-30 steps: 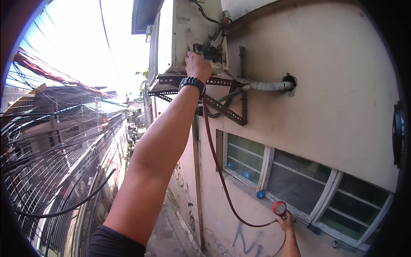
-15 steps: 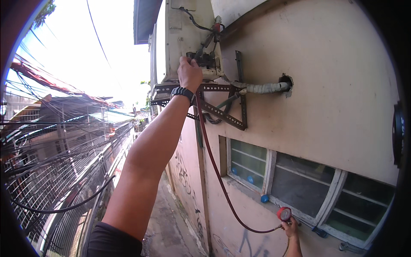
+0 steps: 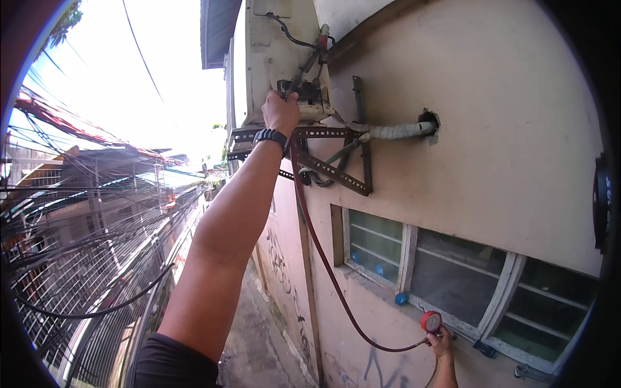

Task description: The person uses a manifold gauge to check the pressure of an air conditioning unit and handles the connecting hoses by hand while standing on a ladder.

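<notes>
My left hand (image 3: 281,112) is raised to the lower corner of an outdoor air conditioner unit (image 3: 268,52). Its fingers are closed beside the dark valve recess (image 3: 310,90), and what they pinch is hidden. A dark red hose (image 3: 318,249) comes down from behind that wrist, which wears a black watch (image 3: 270,136). The hose sags to a round red pressure gauge (image 3: 431,321) at the lower right. My right hand (image 3: 442,343) grips this gauge from below, in front of the wall under the windows.
A perforated metal bracket (image 3: 333,169) carries the unit. A wrapped pipe (image 3: 401,132) enters the wall hole beside it. Louvered windows (image 3: 456,278) sit below, with a wrench (image 3: 533,373) on the ledge. Tangled cables (image 3: 97,226) hang at left, above a narrow alley (image 3: 255,343).
My left hand and wrist have shifted slightly left and down at the valve recess. The gauge has turned a little in my right hand, and the hose's upper part has swung left.
</notes>
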A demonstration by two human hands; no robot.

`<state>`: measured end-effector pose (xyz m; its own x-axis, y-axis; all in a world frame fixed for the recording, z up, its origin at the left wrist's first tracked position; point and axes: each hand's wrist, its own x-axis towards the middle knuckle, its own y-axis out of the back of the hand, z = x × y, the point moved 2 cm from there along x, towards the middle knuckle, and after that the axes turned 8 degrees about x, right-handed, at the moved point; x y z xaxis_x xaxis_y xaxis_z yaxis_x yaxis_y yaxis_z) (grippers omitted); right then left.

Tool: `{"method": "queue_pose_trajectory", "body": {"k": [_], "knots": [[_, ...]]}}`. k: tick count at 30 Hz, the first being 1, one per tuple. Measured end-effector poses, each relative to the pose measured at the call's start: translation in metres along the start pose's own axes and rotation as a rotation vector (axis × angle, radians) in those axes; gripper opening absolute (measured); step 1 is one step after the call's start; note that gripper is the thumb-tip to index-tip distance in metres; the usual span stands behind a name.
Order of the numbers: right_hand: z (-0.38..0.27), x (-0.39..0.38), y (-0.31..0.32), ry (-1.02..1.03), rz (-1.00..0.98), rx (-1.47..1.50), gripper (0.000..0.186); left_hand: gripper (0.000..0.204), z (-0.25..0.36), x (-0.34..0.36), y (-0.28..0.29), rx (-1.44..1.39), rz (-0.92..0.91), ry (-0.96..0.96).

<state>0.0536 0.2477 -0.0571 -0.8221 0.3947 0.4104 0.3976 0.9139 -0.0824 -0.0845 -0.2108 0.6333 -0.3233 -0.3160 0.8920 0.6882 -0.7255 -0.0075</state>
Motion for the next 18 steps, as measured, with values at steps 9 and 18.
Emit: {"method": "queue_pose_trajectory", "body": {"k": [9, 18], "knots": [[0.008, 0.001, 0.008, -0.019, -0.007, -0.02, 0.036, 0.031, 0.009, -0.015, -0.005, 0.026, 0.218, -0.169], [0.008, 0.0, 0.01, -0.018, -0.003, 0.001, 0.034, 0.034, 0.01, -0.018, -0.003, -0.072, 0.175, -0.024]]}}
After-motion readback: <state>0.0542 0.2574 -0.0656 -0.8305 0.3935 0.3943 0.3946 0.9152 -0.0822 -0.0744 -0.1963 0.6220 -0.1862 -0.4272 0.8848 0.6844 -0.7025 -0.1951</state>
